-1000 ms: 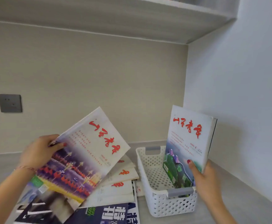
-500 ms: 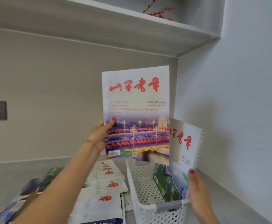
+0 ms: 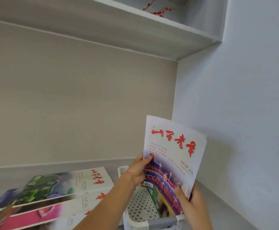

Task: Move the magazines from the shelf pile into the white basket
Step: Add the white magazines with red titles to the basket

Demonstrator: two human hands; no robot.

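Grey surface (image 3: 226, 213) ran into a corner between a beige back wall and a pale side wall; an upper shelf (image 3: 152, 35) carried a sprig of red berries (image 3: 158, 11).

We held one magazine (image 3: 173, 156) upright over the white basket (image 3: 142, 208), cover facing us: red title characters on white, a purple night street scene below. Its lower edge sat inside the basket, toward the right wall. Behind it we saw the green edge of another magazine (image 3: 154, 195) already standing in the basket; how many stood there we could not tell.

Left hand (image 3: 138, 170): thumb on the cover, fingers behind, grip closed on the magazine's left edge. A red cord bracelet (image 3: 131, 177) sat on that wrist.

Right hand (image 3: 193, 201): thumb across the lower cover, fingers curled behind, grip closed on the magazine's bottom right corner.

Magazine pile (image 3: 60, 196) lay fanned on the surface left of the basket, blurred; the top one showed a green picture and the same red title, a pink cover lower down.
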